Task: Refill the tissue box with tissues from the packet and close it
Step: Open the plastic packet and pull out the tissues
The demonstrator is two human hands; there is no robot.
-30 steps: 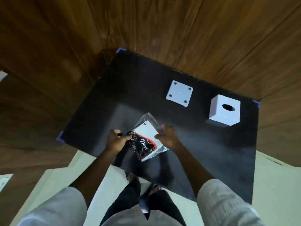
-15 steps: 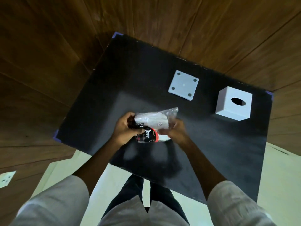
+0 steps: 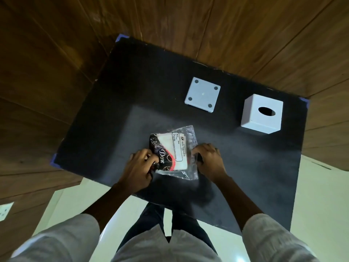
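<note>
A clear plastic tissue packet [image 3: 176, 151] with a black, red and white print lies near the front of the black table [image 3: 117, 103]. My left hand [image 3: 140, 168] pinches its left edge. My right hand [image 3: 208, 159] pinches its right edge. White tissues show inside the wrapper. A white cube tissue box [image 3: 262, 114] with an oval slot on top stands at the back right. Its flat white base plate [image 3: 203, 96], with a dark dot near each corner, lies apart to the left of the box.
Dark wooden panel walls surround the table at the back and left. Blue tape marks the table corners [image 3: 120, 37]. Pale floor [image 3: 321, 195] lies to the right and below. My legs stand at the table's front edge.
Both hands turned the packet from a tilted, lifted pose to lying flatter on the table, long side now running away from me. The view shifted slightly.
</note>
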